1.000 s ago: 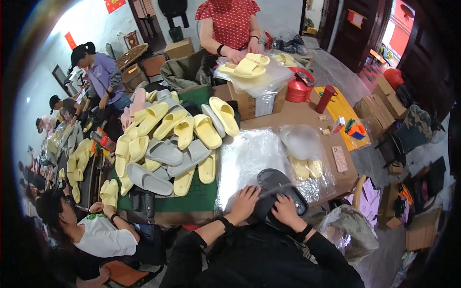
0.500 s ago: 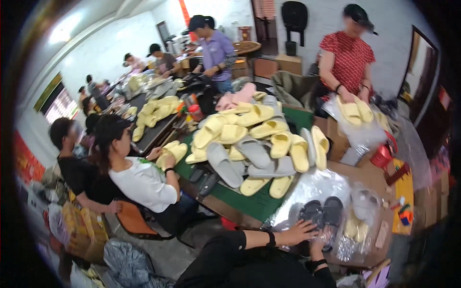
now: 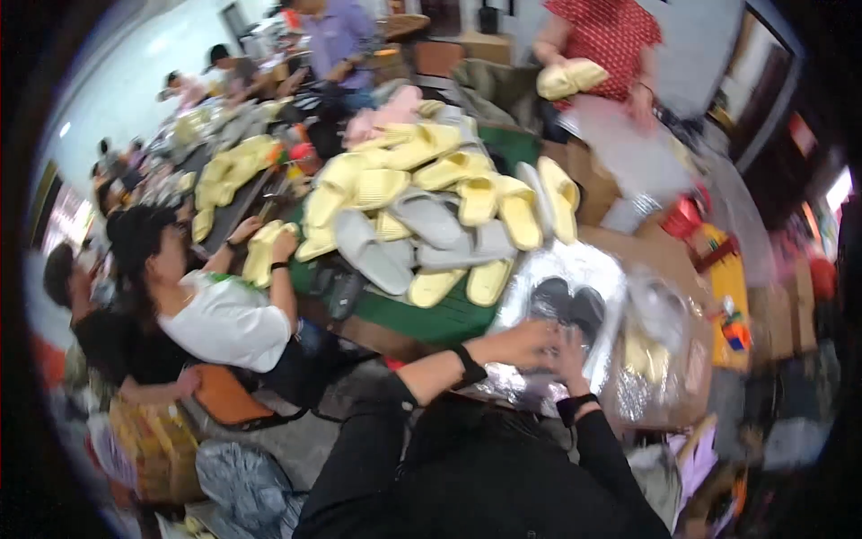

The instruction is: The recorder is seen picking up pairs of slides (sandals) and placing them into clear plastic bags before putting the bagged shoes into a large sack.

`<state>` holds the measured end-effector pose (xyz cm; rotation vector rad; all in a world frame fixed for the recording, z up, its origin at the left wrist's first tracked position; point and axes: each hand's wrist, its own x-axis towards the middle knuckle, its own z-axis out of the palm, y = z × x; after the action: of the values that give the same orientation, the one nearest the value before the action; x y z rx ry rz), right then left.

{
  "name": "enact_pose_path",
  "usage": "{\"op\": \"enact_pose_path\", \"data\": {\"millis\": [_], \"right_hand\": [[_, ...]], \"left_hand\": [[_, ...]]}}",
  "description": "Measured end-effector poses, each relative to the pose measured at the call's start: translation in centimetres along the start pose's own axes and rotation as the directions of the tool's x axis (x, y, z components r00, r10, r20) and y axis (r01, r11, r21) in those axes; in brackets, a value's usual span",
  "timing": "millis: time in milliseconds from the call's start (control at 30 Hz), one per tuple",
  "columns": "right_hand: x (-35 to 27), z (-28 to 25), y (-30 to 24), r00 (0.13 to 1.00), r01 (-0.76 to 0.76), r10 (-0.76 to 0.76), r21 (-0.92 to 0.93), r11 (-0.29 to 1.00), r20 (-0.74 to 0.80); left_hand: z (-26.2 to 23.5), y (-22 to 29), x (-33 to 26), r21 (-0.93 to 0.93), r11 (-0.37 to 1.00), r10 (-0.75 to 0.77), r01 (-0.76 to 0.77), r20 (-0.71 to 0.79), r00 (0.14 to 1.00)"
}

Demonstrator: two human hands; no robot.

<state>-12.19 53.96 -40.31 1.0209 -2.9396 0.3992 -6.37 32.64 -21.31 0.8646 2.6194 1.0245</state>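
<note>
A pair of dark grey slippers (image 3: 587, 311) lies in a shiny clear plastic bag (image 3: 606, 266) at the table's front edge. Over the near end of the slippers is my left hand (image 3: 516, 345), its fingers smeared by motion. Beside it, my right hand (image 3: 567, 361) points away from me at the bag, fingers stretched out and blurred. The hands nearly meet and partly cover the slippers' near ends. To the right lies another clear bag (image 3: 634, 393) holding a pale grey and a yellow slipper.
A heap of yellow and grey slippers (image 3: 431, 211) covers the green tabletop (image 3: 431, 319) ahead. A person in white (image 3: 238, 319) handles yellow slippers at left; one in red (image 3: 606, 31) holds yellow slippers across the table. At right are a red tape dispenser (image 3: 687, 216) and a yellow board (image 3: 729, 337).
My view has shifted, moving the scene left and up. My hands have drawn closer together over the bagged dark slippers. The person in red has lifted yellow slippers off the plastic.
</note>
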Motion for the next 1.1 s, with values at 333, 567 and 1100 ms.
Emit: {"op": "enact_pose_path", "data": {"millis": [333, 567, 1100], "right_hand": [[-1.8, -17.7, -8.3, 0.761, -0.317, -0.357, 0.791, 0.524, 0.542], [2.9, -20.3, -13.4, 0.792, -0.134, -0.530, 0.933, 0.334, 0.304], [3.8, -20.2, -17.1, 0.551, -0.723, -0.413, 0.662, 0.196, 0.725]], "left_hand": [[-6.8, 1.9, 2.3, -0.292, 0.955, -0.152, -0.060, -0.650, 0.745], [-6.9, 5.3, 3.9, -0.505, 0.816, -0.095, -0.282, -0.597, 0.797], [-10.5, 10.9, 0.0, -0.879, -0.358, 0.169, -0.315, -0.393, 0.904]]}}
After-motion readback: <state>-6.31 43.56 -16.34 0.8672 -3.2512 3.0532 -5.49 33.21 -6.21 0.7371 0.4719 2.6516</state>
